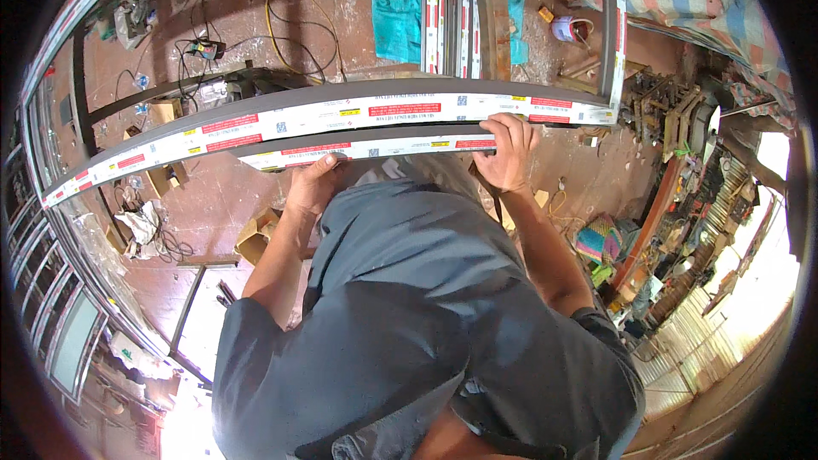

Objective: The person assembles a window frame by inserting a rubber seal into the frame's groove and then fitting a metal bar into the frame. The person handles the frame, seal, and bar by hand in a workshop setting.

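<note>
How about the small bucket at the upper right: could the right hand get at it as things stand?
Probably not: the right hand holds the end of the shorter strip, and the long frame bar lies between that hand and the small bucket.

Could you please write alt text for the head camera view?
Seen from above, a person holds a short, label-covered bar with left hand and right hand, alongside a larger frame. Beyond the frame, similar bars lie on a teal cloth on a reddish floor.
</note>
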